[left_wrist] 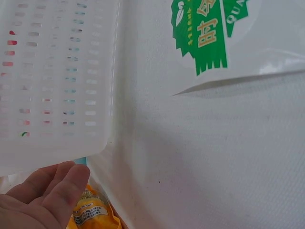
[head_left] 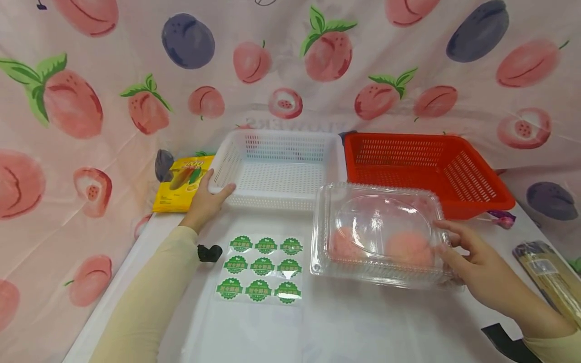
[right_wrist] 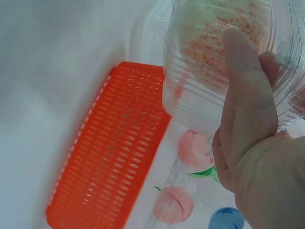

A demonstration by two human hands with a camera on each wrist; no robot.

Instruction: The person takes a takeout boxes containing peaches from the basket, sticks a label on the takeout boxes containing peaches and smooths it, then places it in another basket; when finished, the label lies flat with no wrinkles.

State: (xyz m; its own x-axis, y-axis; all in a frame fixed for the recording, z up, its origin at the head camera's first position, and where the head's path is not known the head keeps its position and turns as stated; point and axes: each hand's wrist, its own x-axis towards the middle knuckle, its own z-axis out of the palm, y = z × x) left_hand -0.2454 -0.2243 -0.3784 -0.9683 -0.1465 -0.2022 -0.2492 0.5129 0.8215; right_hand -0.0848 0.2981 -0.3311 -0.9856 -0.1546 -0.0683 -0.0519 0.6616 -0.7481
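Observation:
My left hand (head_left: 205, 200) grips the front left corner of a white plastic basket (head_left: 272, 199), thumb over the front rim. In the left wrist view its fingers (left_wrist: 66, 183) lie against the basket's end. My right hand (head_left: 483, 269) holds a clear plastic clamshell box (head_left: 327, 217) by its right end, tilted above the table. Two round pinkish fruits show through the lid. The right wrist view has the thumb and fingers around the side of the box (right_wrist: 190, 107), with a red-speckled fruit (right_wrist: 209, 52) inside.
A red basket (head_left: 476, 176) stands right of the white one. A sheet of green round stickers (head_left: 262, 267) lies in front. To the left is a yellow packet (head_left: 174, 196), with a small black object (head_left: 210, 253) nearby. A bundle in clear wrap (head_left: 551, 280) lies far right.

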